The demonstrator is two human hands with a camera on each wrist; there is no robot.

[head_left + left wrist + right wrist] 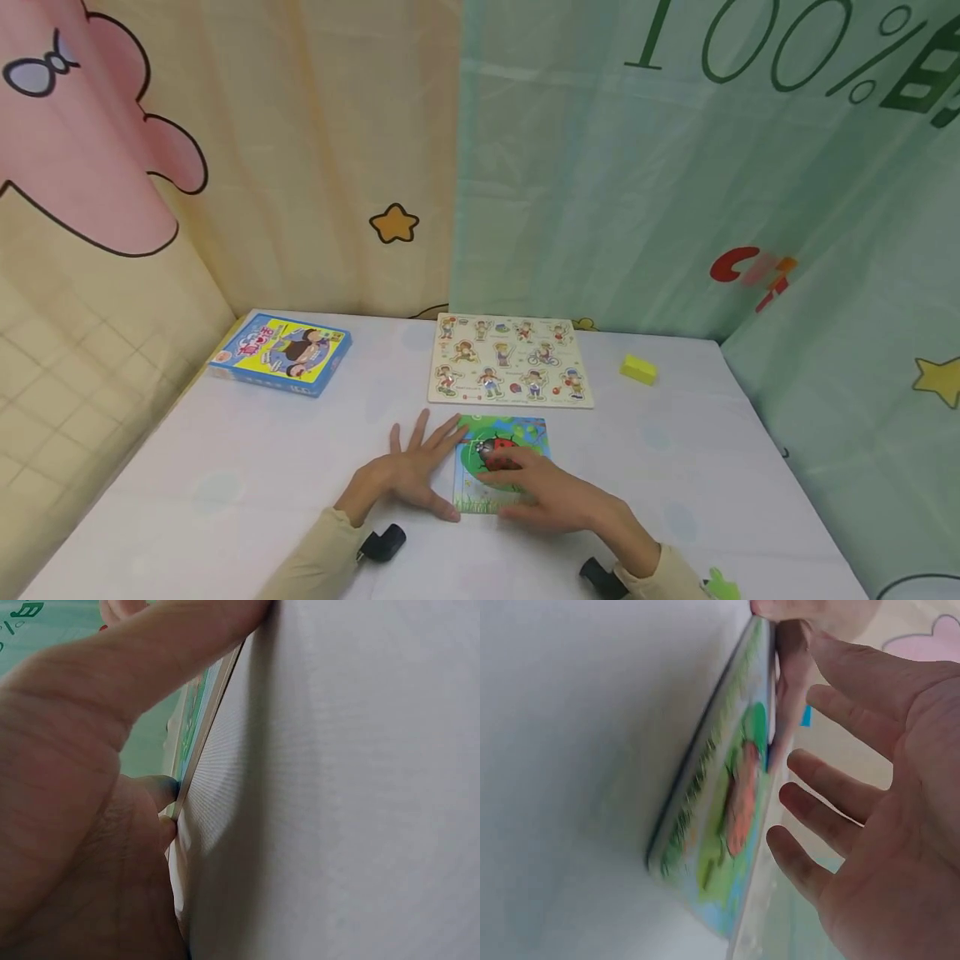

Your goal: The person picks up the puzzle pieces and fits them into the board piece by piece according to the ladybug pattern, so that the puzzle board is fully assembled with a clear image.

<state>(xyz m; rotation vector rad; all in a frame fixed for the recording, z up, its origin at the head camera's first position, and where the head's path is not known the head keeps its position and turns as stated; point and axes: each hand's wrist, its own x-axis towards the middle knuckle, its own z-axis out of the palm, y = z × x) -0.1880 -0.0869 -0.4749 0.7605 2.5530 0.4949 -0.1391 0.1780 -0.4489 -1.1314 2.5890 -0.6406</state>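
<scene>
A small square puzzle board with a red ladybug picture lies flat on the table in front of me. My left hand rests beside it with fingers spread; fingertips and thumb touch its left edge. In the left wrist view, the thumb and fingers of the left hand lie along the board's side. Over the board's right part hovers my right hand, slightly blurred, covering some of the picture. From the right wrist view, the right hand has loosely extended fingers, holds nothing and is apart from the ladybug board.
Behind the ladybug board lies a larger wooden puzzle board with several figures. A blue and yellow box sits at the back left. To the back right is a yellow block. Printed curtains hang behind the white table.
</scene>
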